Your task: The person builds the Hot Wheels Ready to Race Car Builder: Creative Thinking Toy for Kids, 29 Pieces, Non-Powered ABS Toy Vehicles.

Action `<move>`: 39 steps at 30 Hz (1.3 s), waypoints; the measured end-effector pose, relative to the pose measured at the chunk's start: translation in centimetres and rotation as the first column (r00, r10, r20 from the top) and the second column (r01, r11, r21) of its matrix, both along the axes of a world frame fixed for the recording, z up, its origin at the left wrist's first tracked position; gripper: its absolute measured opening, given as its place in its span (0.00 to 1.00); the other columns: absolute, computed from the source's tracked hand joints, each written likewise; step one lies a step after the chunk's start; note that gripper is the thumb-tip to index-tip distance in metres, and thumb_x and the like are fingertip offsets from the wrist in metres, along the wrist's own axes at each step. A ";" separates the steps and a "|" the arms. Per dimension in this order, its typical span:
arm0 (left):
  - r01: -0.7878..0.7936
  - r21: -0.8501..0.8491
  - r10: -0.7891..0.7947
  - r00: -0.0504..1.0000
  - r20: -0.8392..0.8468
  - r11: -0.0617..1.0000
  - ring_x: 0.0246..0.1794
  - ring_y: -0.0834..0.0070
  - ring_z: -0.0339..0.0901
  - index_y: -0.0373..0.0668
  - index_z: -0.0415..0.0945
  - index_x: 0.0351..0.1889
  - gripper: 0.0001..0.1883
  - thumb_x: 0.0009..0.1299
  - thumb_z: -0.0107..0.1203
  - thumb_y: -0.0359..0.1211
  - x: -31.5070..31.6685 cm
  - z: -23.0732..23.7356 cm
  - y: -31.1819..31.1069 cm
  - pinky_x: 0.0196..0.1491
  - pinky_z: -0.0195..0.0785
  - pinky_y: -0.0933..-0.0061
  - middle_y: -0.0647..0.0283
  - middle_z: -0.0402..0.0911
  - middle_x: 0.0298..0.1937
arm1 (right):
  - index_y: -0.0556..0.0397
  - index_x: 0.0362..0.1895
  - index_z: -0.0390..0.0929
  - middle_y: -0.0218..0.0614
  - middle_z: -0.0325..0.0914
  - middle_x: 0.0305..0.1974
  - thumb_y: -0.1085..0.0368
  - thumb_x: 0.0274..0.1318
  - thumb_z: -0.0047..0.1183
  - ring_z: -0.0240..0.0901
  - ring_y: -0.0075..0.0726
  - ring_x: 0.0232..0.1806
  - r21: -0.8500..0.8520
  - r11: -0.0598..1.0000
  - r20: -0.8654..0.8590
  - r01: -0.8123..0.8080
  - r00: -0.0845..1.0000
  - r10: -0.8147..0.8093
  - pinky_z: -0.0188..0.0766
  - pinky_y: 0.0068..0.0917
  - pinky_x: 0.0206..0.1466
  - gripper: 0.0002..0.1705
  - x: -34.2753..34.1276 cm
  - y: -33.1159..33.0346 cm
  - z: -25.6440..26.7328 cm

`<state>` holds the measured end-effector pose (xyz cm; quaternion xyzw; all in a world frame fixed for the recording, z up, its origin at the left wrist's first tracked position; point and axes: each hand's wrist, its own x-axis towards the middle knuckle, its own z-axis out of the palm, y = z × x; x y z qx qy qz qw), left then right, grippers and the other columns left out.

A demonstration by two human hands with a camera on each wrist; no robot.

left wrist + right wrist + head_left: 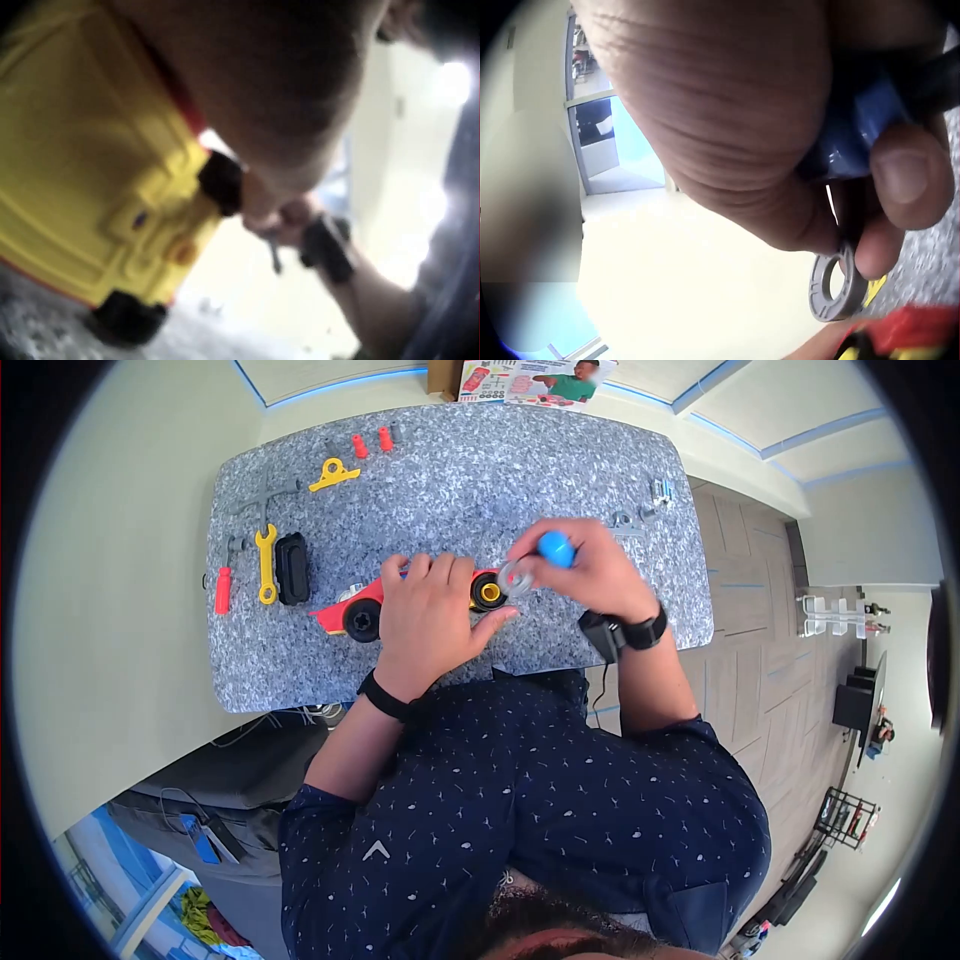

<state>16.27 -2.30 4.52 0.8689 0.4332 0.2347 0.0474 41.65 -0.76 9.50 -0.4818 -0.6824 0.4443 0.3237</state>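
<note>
My left hand (428, 610) grips a toy car, its red body (335, 616) showing at one end with a black wheel (361, 620). Another wheel (488, 593) with a yellow centre faces up by the thumb. The left wrist view shows the car's yellow underside (75, 150) tilted, beside my left hand (277, 90). Just right of the upturned wheel, my right hand (592, 565) pinches a grey ring (515, 578) and holds a blue-handled tool (556, 549). In the right wrist view the ring (835, 289) hangs below the fingertips; the tool's far end is hidden.
Left on the speckled table (450, 480) lie a yellow wrench (266, 565), a black part (292, 568), a red-handled tool (223, 590) and a grey tool (266, 497). Farther back are a yellow part (334, 475) and red pieces (360, 447). Small grey parts (625, 523) sit right.
</note>
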 end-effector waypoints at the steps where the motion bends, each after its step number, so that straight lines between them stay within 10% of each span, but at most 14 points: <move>1: 0.003 0.005 -0.003 1.000 0.009 1.000 0.48 0.62 0.81 0.43 0.85 0.51 0.33 0.70 0.71 0.64 0.0 0.0 0.0 0.64 0.61 0.50 0.63 0.85 0.43 | 0.55 0.50 0.91 0.38 0.92 0.38 0.73 0.67 0.67 0.90 0.35 0.41 0.084 0.993 0.011 -0.089 0.996 0.088 0.84 0.35 0.45 0.09 -1.0 -0.5 -0.2; 7: -0.003 -0.014 0.003 1.000 0.018 1.000 0.50 0.64 0.81 0.44 0.85 0.51 0.27 0.67 0.74 0.55 0.0 -0.1 -0.1 0.65 0.61 0.50 0.63 0.86 0.45 | 0.57 0.45 0.87 0.45 0.82 0.47 0.73 0.61 0.68 0.82 0.62 0.48 0.420 0.905 0.206 -0.061 0.978 -0.029 0.82 0.47 0.54 0.08 -4.9 -2.3 -1.5; 17: 0.027 -0.004 -0.027 0.999 0.021 1.000 0.51 0.63 0.80 0.44 0.85 0.51 0.29 0.69 0.74 0.58 -0.3 -0.1 -0.6 0.65 0.62 0.50 0.64 0.86 0.45 | 0.52 0.51 0.95 0.36 0.85 0.55 0.70 0.54 0.84 0.84 0.39 0.58 0.102 0.978 -0.076 -0.182 0.979 0.190 0.78 0.37 0.65 0.19 -1.1 -0.5 -3.9; 30: 0.017 0.010 -0.018 0.999 0.045 1.000 0.51 0.66 0.79 0.45 0.85 0.49 0.26 0.67 0.74 0.55 0.0 -0.3 -0.4 0.65 0.60 0.49 0.66 0.85 0.43 | 0.53 0.54 0.91 0.40 0.87 0.58 0.68 0.56 0.84 0.86 0.46 0.61 0.291 0.954 -0.064 0.076 0.996 -0.060 0.80 0.39 0.66 0.22 -3.4 -4.2 -5.1; 39: 0.028 0.011 -0.028 1.000 0.002 1.000 0.51 0.65 0.78 0.44 0.85 0.51 0.29 0.68 0.74 0.59 -0.1 -0.2 -0.4 0.64 0.61 0.50 0.65 0.85 0.45 | 0.55 0.57 0.92 0.40 0.89 0.59 0.70 0.62 0.80 0.86 0.41 0.63 0.028 1.000 -0.279 -0.011 0.960 0.019 0.80 0.39 0.69 0.20 -2.3 -3.1 -5.7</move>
